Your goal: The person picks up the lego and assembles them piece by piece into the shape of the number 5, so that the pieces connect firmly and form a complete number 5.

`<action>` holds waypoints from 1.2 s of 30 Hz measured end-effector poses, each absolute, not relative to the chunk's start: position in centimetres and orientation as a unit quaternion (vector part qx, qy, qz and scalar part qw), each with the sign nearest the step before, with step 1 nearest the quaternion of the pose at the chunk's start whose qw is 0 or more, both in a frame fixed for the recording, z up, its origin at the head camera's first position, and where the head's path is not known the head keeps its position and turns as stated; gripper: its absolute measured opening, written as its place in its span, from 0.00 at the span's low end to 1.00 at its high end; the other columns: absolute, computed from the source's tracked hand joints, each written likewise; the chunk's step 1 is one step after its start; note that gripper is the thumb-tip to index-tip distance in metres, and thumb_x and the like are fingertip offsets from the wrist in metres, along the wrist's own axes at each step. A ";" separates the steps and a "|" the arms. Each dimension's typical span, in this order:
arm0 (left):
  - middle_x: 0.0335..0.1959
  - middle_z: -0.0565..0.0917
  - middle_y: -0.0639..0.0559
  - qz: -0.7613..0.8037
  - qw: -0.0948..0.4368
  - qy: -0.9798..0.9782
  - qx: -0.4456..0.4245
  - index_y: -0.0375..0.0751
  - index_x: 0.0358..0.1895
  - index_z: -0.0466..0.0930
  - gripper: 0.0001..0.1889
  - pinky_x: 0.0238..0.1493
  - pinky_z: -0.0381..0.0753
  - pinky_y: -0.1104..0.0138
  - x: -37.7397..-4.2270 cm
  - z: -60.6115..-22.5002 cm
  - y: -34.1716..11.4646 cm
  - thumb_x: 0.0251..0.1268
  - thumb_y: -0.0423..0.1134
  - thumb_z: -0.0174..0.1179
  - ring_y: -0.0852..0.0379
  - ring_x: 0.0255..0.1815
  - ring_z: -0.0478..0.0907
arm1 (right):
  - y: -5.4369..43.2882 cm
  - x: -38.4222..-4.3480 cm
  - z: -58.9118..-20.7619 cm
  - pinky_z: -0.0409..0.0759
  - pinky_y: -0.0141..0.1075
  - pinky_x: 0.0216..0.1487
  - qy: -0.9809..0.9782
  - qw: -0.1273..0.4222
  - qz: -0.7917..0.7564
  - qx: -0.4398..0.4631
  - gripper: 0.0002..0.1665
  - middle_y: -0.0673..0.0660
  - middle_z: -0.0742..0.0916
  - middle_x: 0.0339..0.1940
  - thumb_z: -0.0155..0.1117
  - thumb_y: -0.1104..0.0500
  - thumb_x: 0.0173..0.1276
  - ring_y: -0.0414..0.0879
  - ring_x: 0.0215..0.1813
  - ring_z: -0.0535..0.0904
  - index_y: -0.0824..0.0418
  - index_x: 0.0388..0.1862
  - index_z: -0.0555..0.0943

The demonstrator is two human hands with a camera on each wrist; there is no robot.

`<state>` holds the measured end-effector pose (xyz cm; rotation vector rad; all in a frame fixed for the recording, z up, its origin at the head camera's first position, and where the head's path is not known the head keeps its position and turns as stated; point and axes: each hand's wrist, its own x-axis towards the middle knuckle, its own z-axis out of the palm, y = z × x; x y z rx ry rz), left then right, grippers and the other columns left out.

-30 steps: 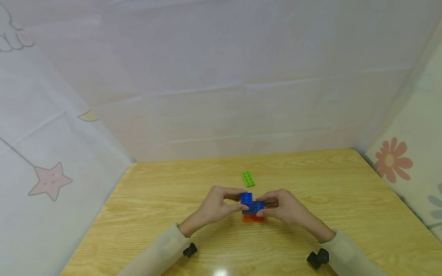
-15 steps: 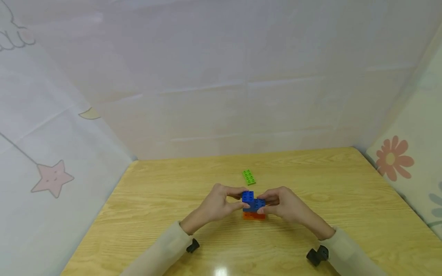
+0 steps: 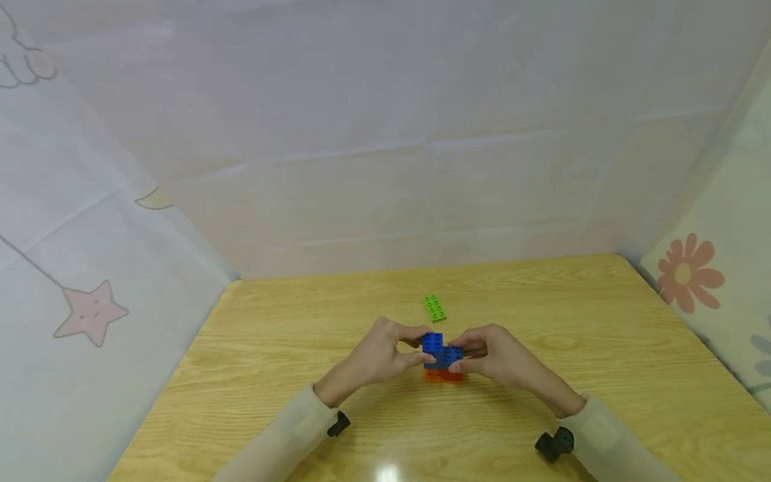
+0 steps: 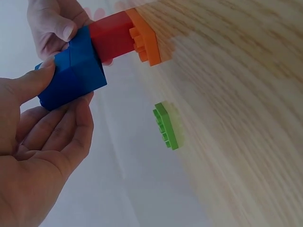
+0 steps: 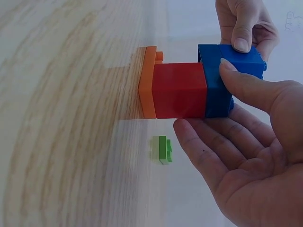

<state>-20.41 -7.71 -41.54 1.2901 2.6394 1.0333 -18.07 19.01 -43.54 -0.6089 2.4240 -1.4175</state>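
Observation:
A small stack of toy building bricks stands on the table in front of me. At its base lies a flat orange plate [image 5: 147, 85] with studs showing at one end. On that sits a red brick [image 5: 179, 91], and above it a long dark blue brick [image 3: 455, 355]. A brighter blue two-by-two brick [image 3: 432, 343] tops the left end. With thumb and fingers my left hand [image 3: 379, 353] pinches this top brick. My right hand [image 3: 504, 358] grips the long blue brick at its right end, thumb on the near side; its fingertips are partly hidden behind the stack.
A flat light green plate [image 3: 434, 308] with studs lies on the wooden table [image 3: 289, 314] beyond the stack. Light cloth walls [image 3: 361, 201] rise along the table's back and sides. A black device [image 3: 554, 445] sits at the right sleeve.

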 end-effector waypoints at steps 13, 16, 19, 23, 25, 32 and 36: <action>0.48 0.93 0.45 0.283 0.009 0.863 0.419 0.37 0.64 0.85 0.24 0.49 0.91 0.57 -20.5 -40.4 -7.2 0.70 0.44 0.71 0.52 0.47 0.92 | 19.3 -18.3 -43.5 0.90 0.39 0.51 0.831 0.129 -0.497 -0.212 0.26 0.61 0.91 0.55 0.76 0.51 0.70 0.52 0.55 0.91 0.64 0.61 0.85; 0.48 0.93 0.44 0.296 0.022 0.864 0.407 0.36 0.65 0.84 0.25 0.50 0.91 0.56 -20.3 -40.4 -7.2 0.69 0.44 0.72 0.51 0.48 0.92 | 19.2 -18.2 -43.6 0.90 0.39 0.52 0.827 0.135 -0.503 -0.211 0.26 0.62 0.91 0.56 0.76 0.51 0.69 0.52 0.56 0.90 0.64 0.61 0.86; 0.48 0.93 0.44 0.303 0.025 0.865 0.400 0.37 0.65 0.84 0.25 0.51 0.91 0.55 -20.1 -40.5 -7.3 0.69 0.44 0.72 0.50 0.48 0.92 | 19.2 -18.1 -43.7 0.90 0.40 0.52 0.825 0.139 -0.507 -0.209 0.27 0.62 0.91 0.55 0.76 0.50 0.69 0.52 0.56 0.90 0.64 0.61 0.86; 0.50 0.93 0.46 0.320 0.035 0.865 0.384 0.41 0.65 0.85 0.24 0.53 0.90 0.54 -20.2 -40.9 -7.2 0.68 0.46 0.72 0.50 0.49 0.92 | 19.3 -18.0 -43.6 0.90 0.40 0.51 0.832 0.136 -0.497 -0.207 0.26 0.60 0.92 0.55 0.76 0.49 0.69 0.51 0.55 0.90 0.63 0.60 0.86; 0.52 0.92 0.49 0.353 0.051 0.864 0.356 0.45 0.64 0.86 0.23 0.55 0.90 0.54 -20.3 -41.2 -7.1 0.68 0.47 0.73 0.52 0.50 0.91 | 19.5 -18.1 -43.5 0.90 0.40 0.51 0.835 0.133 -0.491 -0.208 0.27 0.61 0.92 0.55 0.76 0.49 0.68 0.51 0.55 0.90 0.62 0.60 0.86; 0.56 0.91 0.50 0.561 0.131 0.785 0.230 0.50 0.61 0.88 0.22 0.54 0.90 0.64 -19.5 -43.9 -7.2 0.63 0.42 0.77 0.47 0.57 0.89 | 19.5 -18.6 -43.6 0.90 0.42 0.53 0.838 0.142 -0.482 -0.213 0.26 0.61 0.91 0.55 0.78 0.50 0.67 0.52 0.56 0.90 0.62 0.59 0.86; 0.59 0.89 0.44 0.600 0.145 0.757 0.212 0.45 0.61 0.87 0.21 0.54 0.89 0.64 -19.2 -44.6 -7.1 0.64 0.37 0.76 0.42 0.60 0.88 | 19.6 -18.7 -43.4 0.89 0.44 0.56 0.842 0.141 -0.470 -0.224 0.24 0.60 0.91 0.55 0.77 0.51 0.68 0.52 0.56 0.90 0.60 0.58 0.87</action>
